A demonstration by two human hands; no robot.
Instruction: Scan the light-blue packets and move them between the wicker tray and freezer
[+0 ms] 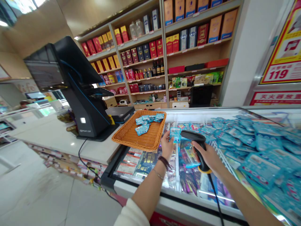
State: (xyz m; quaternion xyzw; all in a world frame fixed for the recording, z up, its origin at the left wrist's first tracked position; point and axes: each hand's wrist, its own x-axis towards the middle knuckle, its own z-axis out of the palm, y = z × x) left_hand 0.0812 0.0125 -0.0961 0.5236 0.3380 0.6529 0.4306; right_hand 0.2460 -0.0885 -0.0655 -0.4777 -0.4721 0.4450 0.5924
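My left hand [166, 145] pinches a small blue packet [175, 134] and holds it up over the glass lid of a freezer case [185, 175]. My right hand [208, 157] grips the handle of a black barcode scanner [194, 138], whose head points left at the packet. The scanner's black cable [215, 197] runs down toward me. Just left of my hands sits an orange wicker tray [131, 135] with several of the same blue packets [147, 122] in it.
A large pile of blue packets [258, 147] covers the freezer lid to the right. A black checkout terminal [77, 91] stands on the white counter [54, 135] to the left. Shelves of boxed goods [164, 47] fill the back wall.
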